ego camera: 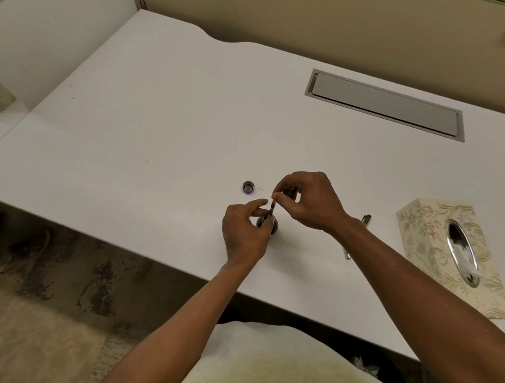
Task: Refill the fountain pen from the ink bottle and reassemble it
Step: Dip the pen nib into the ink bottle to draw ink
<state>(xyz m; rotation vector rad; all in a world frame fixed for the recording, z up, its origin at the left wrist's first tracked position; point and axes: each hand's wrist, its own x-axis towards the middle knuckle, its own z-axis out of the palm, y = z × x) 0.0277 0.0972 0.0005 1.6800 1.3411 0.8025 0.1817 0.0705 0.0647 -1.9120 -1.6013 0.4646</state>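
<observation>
Fountain pen part held over the ink bottle by both hands

Fountain pen section [271,208], thin and dark with a reddish upper end, stands tilted directly above the ink bottle [270,224]. The left hand [245,235] pinches its lower part with curled fingers, just over the bottle mouth. The right hand [307,202] pinches the reddish top end between thumb and fingertip. Whether the tip is inside the bottle I cannot tell, because the left hand hides it.

The ink bottle sits on the white tabletop [167,122], partly covered by the left hand. Its round cap [248,187] lies behind the bottle, a little to the left, apart from it. To the right of the bottle, two small metal pen pieces [365,218] [347,253] lie beside the right forearm. Further right of the bottle stands a floral tissue box [446,256].
</observation>
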